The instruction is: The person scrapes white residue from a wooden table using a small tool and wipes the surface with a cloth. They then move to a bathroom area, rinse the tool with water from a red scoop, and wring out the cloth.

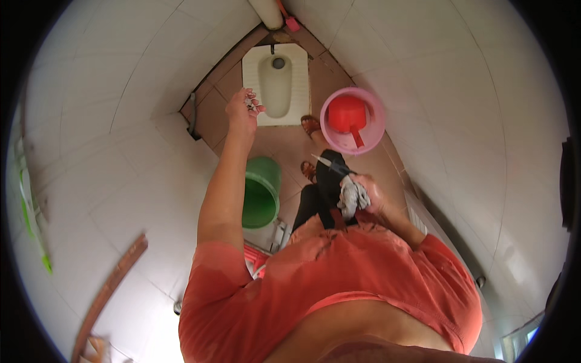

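Observation:
My left hand (pixel 243 106) is stretched out beside the left edge of a white ceramic squat toilet (pixel 277 86), its fingers curled around small whitish scraps (pixel 250 104) that I cannot identify. Near my lap, my right hand (pixel 370 193) grips a crumpled grey-white cloth (pixel 352 198). A thin tool with a dark shaft and a pale pointed tip (pixel 323 160) sticks out from that hand over my dark trousers; its exact kind is unclear.
A pink bucket (pixel 380 119) holding a red plastic dipper (pixel 347 114) stands right of the toilet. Below my left forearm a green bucket (pixel 264 170) lies tilted. A pipe (pixel 268 13) and a pink brush (pixel 293 24) are in the far corner. Tiled walls rise on both sides.

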A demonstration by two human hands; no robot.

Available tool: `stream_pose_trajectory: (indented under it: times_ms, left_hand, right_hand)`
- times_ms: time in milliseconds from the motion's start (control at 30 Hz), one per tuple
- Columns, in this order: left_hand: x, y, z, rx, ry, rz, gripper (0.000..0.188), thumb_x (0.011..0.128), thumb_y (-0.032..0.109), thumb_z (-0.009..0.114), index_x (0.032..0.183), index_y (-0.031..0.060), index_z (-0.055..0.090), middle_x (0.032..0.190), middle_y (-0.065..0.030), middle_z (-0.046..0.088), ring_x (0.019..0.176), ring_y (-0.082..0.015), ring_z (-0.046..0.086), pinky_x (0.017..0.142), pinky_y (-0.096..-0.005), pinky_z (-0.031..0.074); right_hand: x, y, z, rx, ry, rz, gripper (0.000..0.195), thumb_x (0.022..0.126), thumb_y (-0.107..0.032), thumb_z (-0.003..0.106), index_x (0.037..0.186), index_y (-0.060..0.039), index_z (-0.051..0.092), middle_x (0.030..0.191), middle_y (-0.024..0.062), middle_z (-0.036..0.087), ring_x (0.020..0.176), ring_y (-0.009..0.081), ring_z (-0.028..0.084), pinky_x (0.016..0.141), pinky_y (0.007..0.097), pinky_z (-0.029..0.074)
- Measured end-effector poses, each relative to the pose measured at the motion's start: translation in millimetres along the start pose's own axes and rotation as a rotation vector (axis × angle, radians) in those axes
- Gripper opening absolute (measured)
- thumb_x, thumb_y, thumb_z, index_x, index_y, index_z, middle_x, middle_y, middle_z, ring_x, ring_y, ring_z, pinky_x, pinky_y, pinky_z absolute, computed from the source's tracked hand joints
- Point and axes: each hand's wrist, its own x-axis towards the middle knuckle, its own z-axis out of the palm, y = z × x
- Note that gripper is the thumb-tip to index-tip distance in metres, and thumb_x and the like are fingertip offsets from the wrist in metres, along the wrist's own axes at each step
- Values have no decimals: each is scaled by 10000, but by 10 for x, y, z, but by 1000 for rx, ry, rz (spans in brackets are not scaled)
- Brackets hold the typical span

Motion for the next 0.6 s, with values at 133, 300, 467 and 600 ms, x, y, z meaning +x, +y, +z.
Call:
stream_pose_trajectory:
  times_ms: [133, 300, 467, 600]
  left_hand:
    - [1097, 3, 44, -88, -19, -30, 178, 817, 239, 521, 765, 71, 495, 689, -28, 454, 602, -157, 443, 626, -411, 465]
    - [2032, -130, -92, -36, 48, 11, 315, 853, 362, 468, 931, 57, 462, 929, -89, 466, 909, -227, 452, 929, -465, 305]
    - [2566, -258, -114, 22, 108, -52, 751, 820, 469, 471, 1316, -11, 176, 1342, -167, 210, 1260, -295, 186, 1035, -433, 132]
    - [2695, -310, -138, 46, 96, -89, 779, 817, 453, 479, 1312, -48, 146, 1326, -178, 212, 1248, -283, 201, 1044, -421, 126]
  right_hand:
    - [120, -297, 253, 44, 99, 42, 319, 840, -264, 475, 834, 46, 548, 707, 138, 580, 613, 247, 593, 592, 359, 500]
    - [326, -273, 154, 128, 225, 18, 324, 841, -271, 464, 835, 41, 552, 694, 136, 579, 621, 252, 596, 596, 367, 501]
    - [576, -394, 102, 155, 272, 31, 326, 841, -275, 451, 834, 35, 553, 701, 146, 587, 635, 265, 598, 603, 385, 504]
    - [661, -509, 187, 179, 268, 36, 329, 840, -278, 446, 838, 33, 555, 700, 147, 588, 647, 264, 599, 613, 386, 505]
